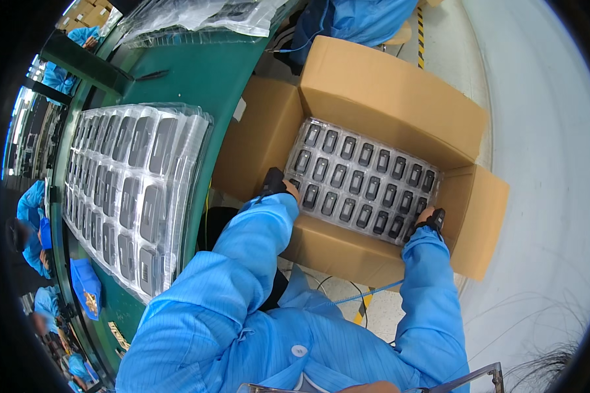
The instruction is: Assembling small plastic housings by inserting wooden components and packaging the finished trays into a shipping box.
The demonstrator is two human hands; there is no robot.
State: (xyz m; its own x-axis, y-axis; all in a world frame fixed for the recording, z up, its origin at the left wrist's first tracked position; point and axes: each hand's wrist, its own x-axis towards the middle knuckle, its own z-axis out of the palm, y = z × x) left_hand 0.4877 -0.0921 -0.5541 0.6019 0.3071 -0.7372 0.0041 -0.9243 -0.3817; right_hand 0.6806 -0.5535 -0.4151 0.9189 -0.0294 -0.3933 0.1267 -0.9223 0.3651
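Note:
A clear plastic tray [316, 172] lies inside an open cardboard box [393, 92], its rows of pockets filled with small black oblong devices [356, 181]. My left hand [283, 185], in a dark glove or band, grips the tray's left end near the box wall. At the opposite end, my right hand [431, 219], also with black covering, is closed on the tray's near right corner. The fingertips of both hands are mostly hidden by the hands themselves and the tray edge.
Left of the box, a green workbench [233, 65] carries a stack of clear trays [193, 147] with larger dark casings. More clear packaging [203, 23] sits at its far end. Box flaps stand spread outward. A white wall [544, 164] rises on the right; a blue-clothed person [367, 19] is beyond the box.

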